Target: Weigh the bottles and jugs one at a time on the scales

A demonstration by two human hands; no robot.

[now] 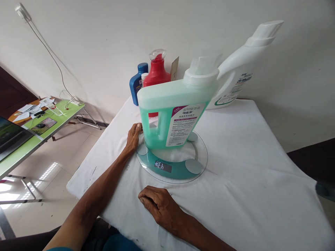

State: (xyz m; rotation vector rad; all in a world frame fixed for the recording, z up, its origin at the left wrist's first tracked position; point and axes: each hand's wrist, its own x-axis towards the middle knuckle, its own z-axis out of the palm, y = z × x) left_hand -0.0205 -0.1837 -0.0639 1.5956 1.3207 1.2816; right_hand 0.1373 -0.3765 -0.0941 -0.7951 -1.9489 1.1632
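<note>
Head view: green detergent jug (172, 115) on glass scale (172, 155), toward tabletop's (261, 174) left edge, hides part of red bottle (157, 74). Left hand (133, 136) beside jug; fingertips unclear, can't tell grip. Right hand (159, 205) palm-down, loosely curled, nothing visible held.

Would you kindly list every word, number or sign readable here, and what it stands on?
White slant-necked plastic bottle: "衣物"; other print blurred.
Round glass scale's dark display: apparently "43", upside down; remainder unclear.
Green translucent plastic jug: white label too small.
Blue plastic bottle: print too small.
</note>
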